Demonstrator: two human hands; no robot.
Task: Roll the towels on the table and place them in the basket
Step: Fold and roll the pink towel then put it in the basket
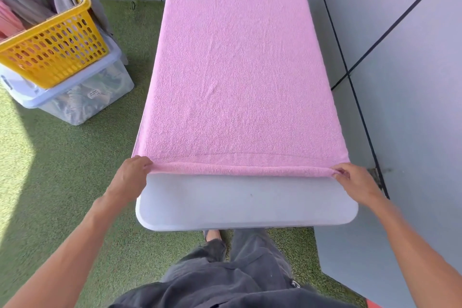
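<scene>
Towel: pink towel (237, 70) flat on desk (247, 205), first turn only.
Fingers: my left hand (131, 172) and right hand (355, 177) pinch its rolled edge.
Left: rolling, then basket (50, 42).

I see green turf floor (65, 182) with a bright sun patch at left, grey panelled walls (400, 45) with dark seams behind and right, a clear storage bin (82, 100) off the table's left edge
</scene>
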